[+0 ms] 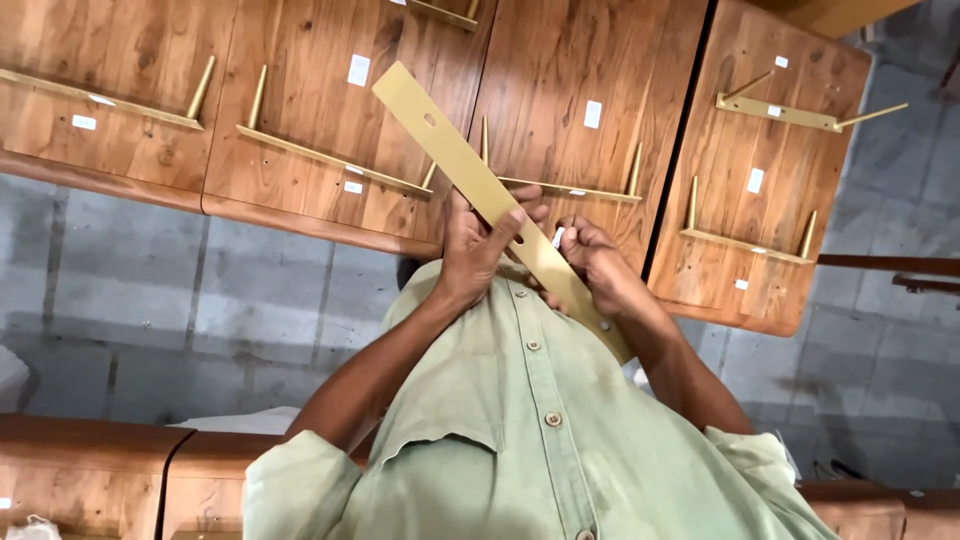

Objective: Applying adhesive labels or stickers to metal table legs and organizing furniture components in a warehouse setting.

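Observation:
I look steeply down over my own pale green buttoned shirt (520, 430). Both hands hold a long flat gold metal bar (440, 135) with small holes, slanting from upper left down toward my right forearm. My left hand (472, 248) wraps around the bar's middle, fingers over its face. My right hand (600, 265) grips the bar just below and pinches a small white piece (557, 238) at its fingertips. The bar's lower end lies against my right wrist.
Several wooden panels (320, 60) lie on the grey concrete floor (180, 300) ahead, each with gold metal brackets (330, 160) with tapered legs and small white stickers. More wooden pieces (90, 470) sit along the near edge at left and right.

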